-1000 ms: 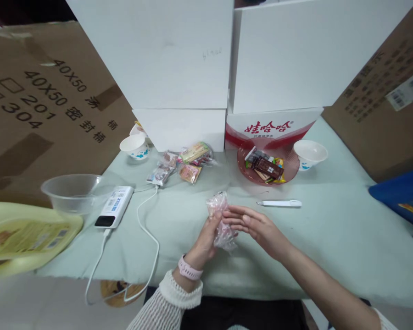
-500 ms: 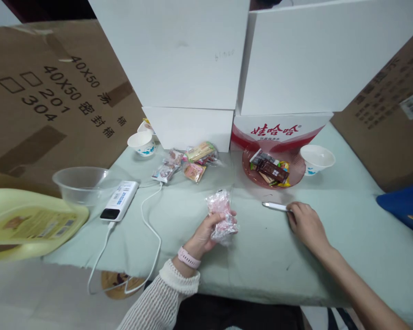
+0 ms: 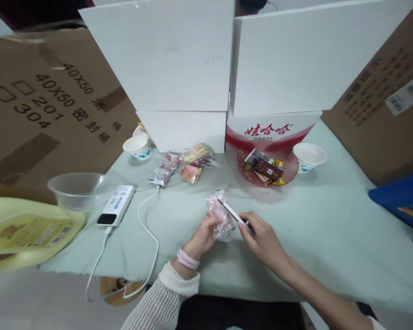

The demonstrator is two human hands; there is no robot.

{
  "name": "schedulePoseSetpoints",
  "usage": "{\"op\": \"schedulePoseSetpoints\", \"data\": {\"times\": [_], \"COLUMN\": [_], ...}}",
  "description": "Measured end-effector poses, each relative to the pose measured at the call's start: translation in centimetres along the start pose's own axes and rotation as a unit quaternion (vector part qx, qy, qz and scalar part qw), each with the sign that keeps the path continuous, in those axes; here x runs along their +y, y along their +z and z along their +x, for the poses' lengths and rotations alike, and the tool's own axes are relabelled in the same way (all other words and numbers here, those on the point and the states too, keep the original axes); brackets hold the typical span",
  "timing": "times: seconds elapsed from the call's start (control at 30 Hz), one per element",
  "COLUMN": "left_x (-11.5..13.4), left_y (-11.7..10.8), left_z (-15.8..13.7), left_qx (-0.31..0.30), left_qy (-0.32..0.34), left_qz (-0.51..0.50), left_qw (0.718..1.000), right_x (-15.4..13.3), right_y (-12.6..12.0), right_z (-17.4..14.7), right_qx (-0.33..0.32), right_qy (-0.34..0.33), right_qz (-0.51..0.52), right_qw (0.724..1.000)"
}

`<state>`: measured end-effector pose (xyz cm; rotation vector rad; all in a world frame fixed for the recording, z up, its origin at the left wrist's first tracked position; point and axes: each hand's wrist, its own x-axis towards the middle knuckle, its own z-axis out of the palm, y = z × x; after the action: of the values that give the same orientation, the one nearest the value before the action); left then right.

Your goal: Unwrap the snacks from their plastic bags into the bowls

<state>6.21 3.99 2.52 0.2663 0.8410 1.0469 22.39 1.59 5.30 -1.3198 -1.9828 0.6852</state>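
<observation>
Packet [image 3: 225, 225] looks light, soft and slippery, best pinched at its side, where the left hand [image 3: 204, 232] grips it; the right hand [image 3: 263, 234] clasps a knife [image 3: 231, 212]

White power bank [image 3: 117, 205]; clear bowl [image 3: 76, 200], just left of the power bank; yellow container [image 3: 24, 211], farther left of it, label [image 3: 37, 233] too blurred to read; pink bowl [image 3: 290, 167], well right of the power bank

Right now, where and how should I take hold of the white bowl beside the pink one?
Probably best pinch the white bowl by its right rim, coming from the right: it stands upright, mouth open, and the pink bowl sits close by its left side.
</observation>
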Motion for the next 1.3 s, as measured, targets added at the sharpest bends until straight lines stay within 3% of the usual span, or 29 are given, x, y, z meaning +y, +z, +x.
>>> {"op": "schedulePoseSetpoints", "data": {"times": [0.1,0.2,0.27,0.43,0.5,0.57,0.67,0.77,0.83,0.9,0.97,1.0,1.03,1.13,1.3], "left_x": [1.0,2.0,2.3,1.2,0.3,-0.7,-2.4,-3.5,-3.2,-2.2,-0.7,0.1,0.8,2.3,2.9], "left_y": [-0.1,-0.5,-0.6,-0.4,0.0,0.4,1.0,0.7,-0.1,-1.0,-1.7,-2.0,-2.2,-2.4,-3.8], "left_z": [0.1,0.3,0.4,0.7,0.8,1.0,0.9,0.2,-0.6,-1.3,-1.5,-1.3,-1.1,-0.1,0.0], "left_qx": [0.010,0.026,0.037,0.055,0.063,0.073,0.071,0.078,0.126,0.162,0.139,0.111,0.080,0.035,0.131], "left_qy": [0.025,0.057,0.070,0.068,0.078,0.097,0.127,0.152,0.212,0.307,0.363,0.364,0.350,0.307,0.262], "left_qz": [-0.031,-0.056,-0.064,-0.053,-0.048,-0.047,-0.020,0.096,0.225,0.379,0.516,0.564,0.592,0.588,0.438], "left_qw": [0.999,0.996,0.995,0.995,0.994,0.991,0.989,0.981,0.943,0.858,0.763,0.733,0.722,0.748,0.850], "right_x": [0.8,3.3,5.8,11.7,11.5,9.8,6.1,4.4,4.7,5.5,6.3,6.5,6.7,7.0,8.6], "right_y": [0.2,-1.2,-2.6,-4.9,-4.4,-2.8,0.2,2.0,2.0,1.3,0.6,0.4,0.3,0.2,-1.1], "right_z": [-2.3,-4.5,-4.8,-2.6,-1.7,-1.3,-1.0,-0.1,0.5,0.7,0.6,0.4,0.2,-0.4,-1.0], "right_qx": [-0.060,-0.117,-0.090,0.047,0.084,0.081,-0.025,-0.067,-0.072,-0.080,-0.077,-0.071,-0.067,-0.050,0.016], "right_qy": [0.012,0.013,0.029,0.061,0.043,0.042,0.089,0.118,0.113,0.094,0.063,0.046,0.031,0.004,-0.010], "right_qz": [0.005,-0.026,-0.080,-0.203,-0.205,-0.136,0.067,0.148,0.126,0.084,0.039,0.019,0.002,-0.035,-0.104], "right_qw": [0.998,0.993,0.992,0.976,0.974,0.987,0.993,0.980,0.983,0.989,0.994,0.996,0.997,0.998,0.994]}}
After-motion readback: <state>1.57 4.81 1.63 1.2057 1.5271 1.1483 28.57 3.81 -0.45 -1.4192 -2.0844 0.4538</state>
